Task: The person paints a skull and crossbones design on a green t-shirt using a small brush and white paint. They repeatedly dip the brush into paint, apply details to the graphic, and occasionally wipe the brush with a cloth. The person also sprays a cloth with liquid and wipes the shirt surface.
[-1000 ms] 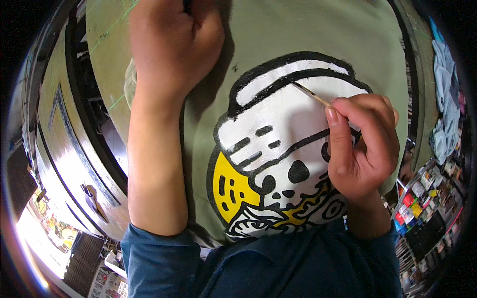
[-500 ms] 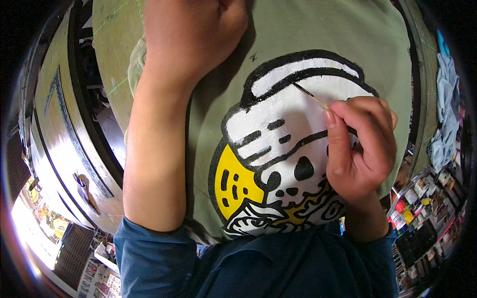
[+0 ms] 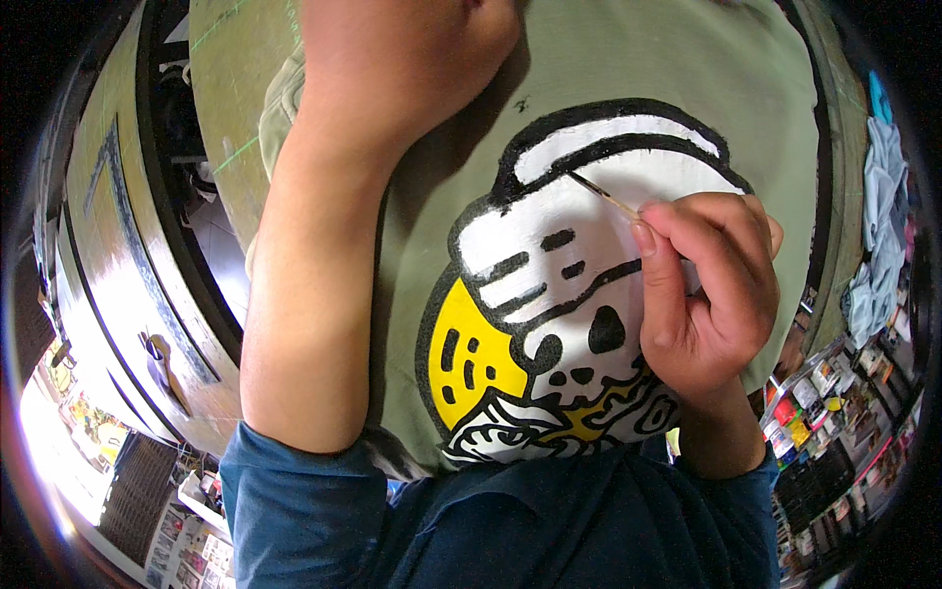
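My right hand (image 3: 711, 285) pinches a thin paintbrush (image 3: 605, 194) between thumb and fingers. The brush's dark tip touches the lower edge of a black outline near the top of a painted skull figure (image 3: 510, 245). White areas, black lines and a yellow patch (image 3: 466, 353) make up this figure, on olive-green cloth (image 3: 638, 54) that looks like a garment. Across the cloth's upper left lies my left hand (image 3: 422, 64), its fingers cut off by the upper edge of the picture. Part of the figure's right side is hidden behind my right hand.
Under the cloth is a greenish board or table top (image 3: 231, 88). A wooden surface (image 3: 128, 265) with a pair of scissors (image 3: 162, 368) on it stands at the left. Light-blue cloth (image 3: 878, 216) hangs at the right, above several small paint containers (image 3: 795, 422).
The brush tip has shifted slightly left and down along the black outline. The cloth and my left hand appear a little farther right in the picture.
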Demonstrator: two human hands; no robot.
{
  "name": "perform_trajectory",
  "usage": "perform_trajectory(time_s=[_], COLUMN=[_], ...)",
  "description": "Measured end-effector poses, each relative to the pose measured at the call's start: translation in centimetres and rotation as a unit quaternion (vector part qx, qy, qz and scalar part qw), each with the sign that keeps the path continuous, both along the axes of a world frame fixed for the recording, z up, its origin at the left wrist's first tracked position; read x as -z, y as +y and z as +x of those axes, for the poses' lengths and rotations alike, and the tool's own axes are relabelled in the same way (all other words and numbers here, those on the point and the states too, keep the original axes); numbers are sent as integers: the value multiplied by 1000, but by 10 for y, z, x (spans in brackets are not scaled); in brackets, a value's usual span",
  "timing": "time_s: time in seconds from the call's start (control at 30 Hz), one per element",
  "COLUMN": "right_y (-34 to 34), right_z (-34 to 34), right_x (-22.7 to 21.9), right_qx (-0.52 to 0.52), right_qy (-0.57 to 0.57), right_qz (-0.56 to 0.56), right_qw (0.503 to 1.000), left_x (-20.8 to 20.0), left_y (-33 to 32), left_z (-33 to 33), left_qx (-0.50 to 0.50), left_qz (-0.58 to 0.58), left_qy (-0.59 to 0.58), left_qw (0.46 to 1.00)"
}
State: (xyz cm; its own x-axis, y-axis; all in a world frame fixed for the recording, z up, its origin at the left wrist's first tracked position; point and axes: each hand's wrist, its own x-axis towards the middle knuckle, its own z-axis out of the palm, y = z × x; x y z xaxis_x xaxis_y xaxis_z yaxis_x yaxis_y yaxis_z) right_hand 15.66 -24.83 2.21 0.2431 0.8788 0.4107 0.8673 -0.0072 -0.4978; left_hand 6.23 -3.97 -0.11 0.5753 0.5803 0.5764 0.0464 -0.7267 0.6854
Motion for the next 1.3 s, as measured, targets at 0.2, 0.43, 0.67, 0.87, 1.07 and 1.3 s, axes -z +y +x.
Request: perform_trajectory(time_s=[0.2,0.43,0.67,0.87,1.07,1.3], right_y=[-1,0,0,-7,-12,-15], right_z=[-2,-5,-3,2,16,21], right_x=[-7,-8,-13,-4,-3,1], right_qx=[-24,-28,-35,32,90,116], right_qy=[-3,-13,16,63,33,-1], right_qz=[-27,-16,-15,43,62,50], right_qw=[999,999,999,997,993,992], left_x=[-10,-23,1,-6,-3,12], left_y=[-6,-9,7,-6,-2,23], left_z=[-2,-3,-3,-2,-5,-11], left_qx=[6,0,12,-36,-43,3], left_qz=[-11,-25,18,27,11,23], left_qy=[5,35,-1,37,35,19], left_qw=[1000,999,1000,998,998,1000])
